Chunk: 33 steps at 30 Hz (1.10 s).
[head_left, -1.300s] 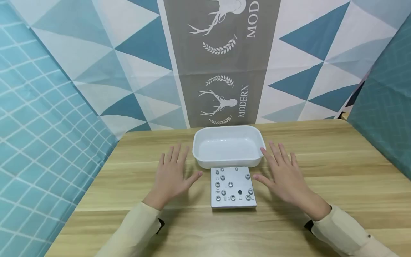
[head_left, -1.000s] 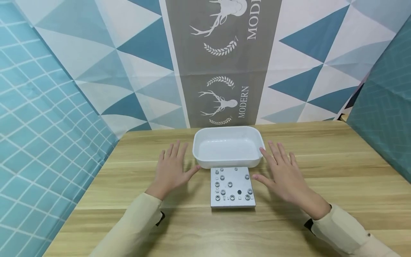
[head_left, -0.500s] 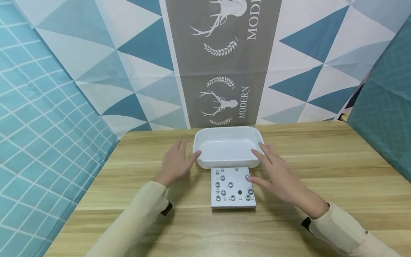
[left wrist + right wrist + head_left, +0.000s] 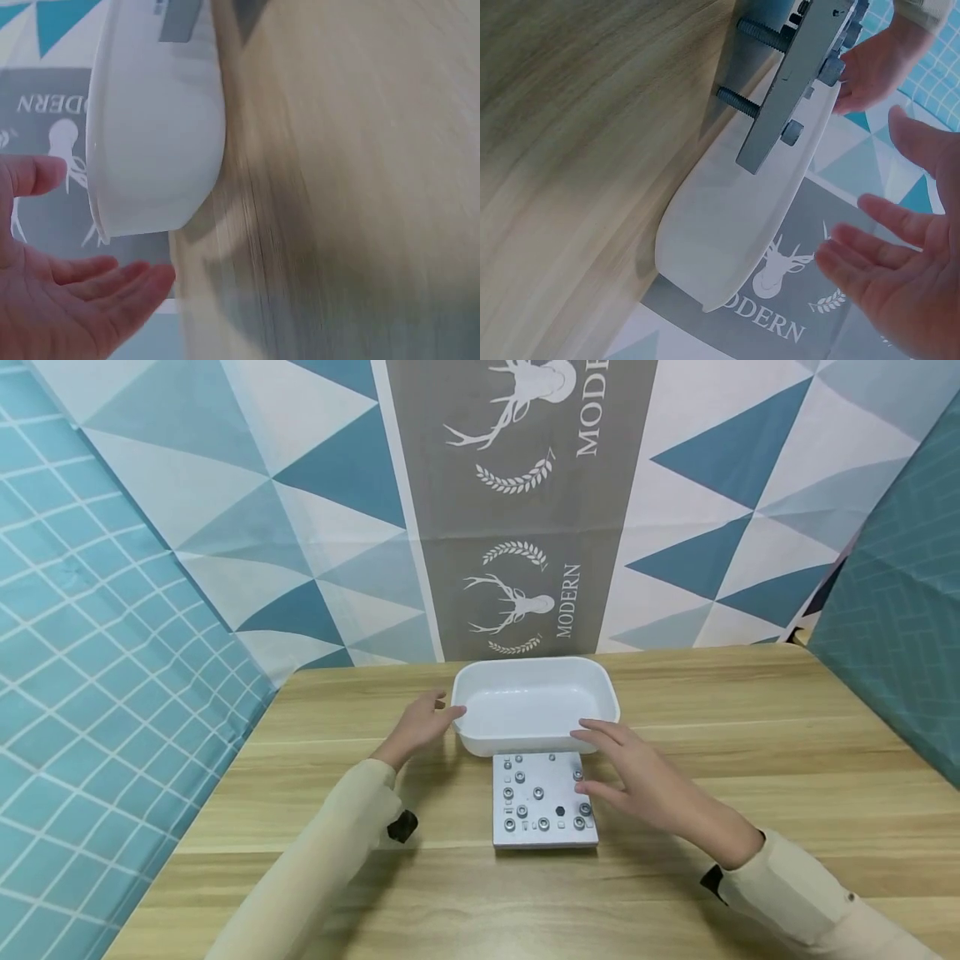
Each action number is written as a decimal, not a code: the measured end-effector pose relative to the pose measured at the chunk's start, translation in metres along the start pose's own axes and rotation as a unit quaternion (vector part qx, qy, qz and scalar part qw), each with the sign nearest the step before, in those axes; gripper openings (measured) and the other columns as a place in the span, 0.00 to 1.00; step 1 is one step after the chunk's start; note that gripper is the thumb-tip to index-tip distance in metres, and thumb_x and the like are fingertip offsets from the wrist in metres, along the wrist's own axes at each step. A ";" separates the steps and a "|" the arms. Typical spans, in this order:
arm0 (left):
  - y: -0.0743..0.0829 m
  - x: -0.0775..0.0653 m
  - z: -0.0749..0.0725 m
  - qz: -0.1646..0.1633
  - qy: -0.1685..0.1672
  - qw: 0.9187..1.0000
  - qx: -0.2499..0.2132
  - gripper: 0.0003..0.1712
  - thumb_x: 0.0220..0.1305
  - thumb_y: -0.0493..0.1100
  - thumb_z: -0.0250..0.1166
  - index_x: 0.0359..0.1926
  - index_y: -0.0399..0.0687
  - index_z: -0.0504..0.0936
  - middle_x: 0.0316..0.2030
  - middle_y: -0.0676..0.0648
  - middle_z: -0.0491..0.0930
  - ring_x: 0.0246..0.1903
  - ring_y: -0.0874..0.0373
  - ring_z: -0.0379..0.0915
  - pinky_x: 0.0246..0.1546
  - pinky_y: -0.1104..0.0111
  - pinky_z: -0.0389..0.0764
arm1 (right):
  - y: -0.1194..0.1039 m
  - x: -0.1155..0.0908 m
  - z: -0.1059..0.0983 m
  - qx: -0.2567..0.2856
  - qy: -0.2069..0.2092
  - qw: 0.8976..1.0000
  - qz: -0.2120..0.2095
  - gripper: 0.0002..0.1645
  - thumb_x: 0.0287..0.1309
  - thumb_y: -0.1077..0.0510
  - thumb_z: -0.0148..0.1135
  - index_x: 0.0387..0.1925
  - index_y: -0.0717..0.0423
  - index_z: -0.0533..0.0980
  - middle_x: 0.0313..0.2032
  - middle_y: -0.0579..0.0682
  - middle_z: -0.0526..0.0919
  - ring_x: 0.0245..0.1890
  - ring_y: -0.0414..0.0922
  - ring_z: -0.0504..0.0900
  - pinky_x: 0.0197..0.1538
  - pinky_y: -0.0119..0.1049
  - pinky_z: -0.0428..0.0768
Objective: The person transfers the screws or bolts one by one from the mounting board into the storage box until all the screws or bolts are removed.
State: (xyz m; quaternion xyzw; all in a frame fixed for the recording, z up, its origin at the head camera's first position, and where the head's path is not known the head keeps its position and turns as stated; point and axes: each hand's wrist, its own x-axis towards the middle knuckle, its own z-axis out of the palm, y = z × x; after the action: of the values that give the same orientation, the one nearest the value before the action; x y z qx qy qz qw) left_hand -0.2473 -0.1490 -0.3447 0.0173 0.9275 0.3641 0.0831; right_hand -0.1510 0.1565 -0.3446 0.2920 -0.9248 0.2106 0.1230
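A white rectangular dish (image 4: 536, 745) stands on the table. At its left end is my left hand (image 4: 420, 724), thumb by the rim, fingers bent on the outer side. The left wrist view shows a gap between these fingers (image 4: 150, 289) and the dish wall (image 4: 157, 135). In front of the dish is a silver metal plate (image 4: 551, 781) with several socket-head bolts; threaded bolt ends (image 4: 739, 103) stick out beneath it in the right wrist view. Above the plate's right side hovers my right hand (image 4: 645, 777), fingers loosely spread, holding nothing.
The wooden table (image 4: 750, 760) reaches back to a patterned cloth (image 4: 517, 527). Blue checked cloth (image 4: 112, 635) borders the left side, and teal cloth (image 4: 892, 593) hangs at the right.
My left hand has moved right to the dish's left end, its fingers bending from a flat spread. My right hand has shifted left over the plate's edge and turned. Dish and plate stay put.
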 end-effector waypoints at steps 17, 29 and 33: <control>-0.001 0.010 0.000 -0.073 0.009 0.978 -0.195 0.22 0.62 0.42 0.61 0.53 0.30 0.75 0.42 0.41 0.77 0.35 0.57 0.78 0.49 0.64 0.85 | -0.003 0.008 -0.006 0.022 -0.074 0.995 -0.069 0.26 0.51 0.54 0.71 0.51 0.60 0.77 0.50 0.51 0.83 0.54 0.49 0.81 0.57 0.46 0.81; -0.002 0.010 0.001 -0.087 0.041 0.970 -0.223 0.15 0.58 0.36 0.65 0.45 0.30 0.78 0.35 0.43 0.77 0.25 0.63 0.77 0.38 0.71 0.87 | -0.004 0.019 -0.011 0.049 -0.148 0.980 -0.124 0.19 0.47 0.57 0.74 0.44 0.56 0.81 0.43 0.47 0.86 0.46 0.42 0.82 0.51 0.40 0.83; -0.001 0.010 0.001 -0.098 0.044 0.967 -0.229 0.15 0.57 0.36 0.66 0.44 0.31 0.78 0.34 0.45 0.76 0.26 0.62 0.77 0.36 0.72 0.86 | -0.005 0.024 -0.014 0.080 -0.183 0.966 -0.163 0.16 0.44 0.58 0.76 0.39 0.53 0.83 0.38 0.43 0.87 0.41 0.37 0.82 0.47 0.33 0.83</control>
State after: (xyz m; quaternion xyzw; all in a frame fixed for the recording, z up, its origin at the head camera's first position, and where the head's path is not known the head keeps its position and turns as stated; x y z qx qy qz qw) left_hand -0.2566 -0.1482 -0.3477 -0.1093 0.8191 0.5575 0.0794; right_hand -0.1663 0.1475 -0.3221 0.4811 -0.8517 0.2039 -0.0390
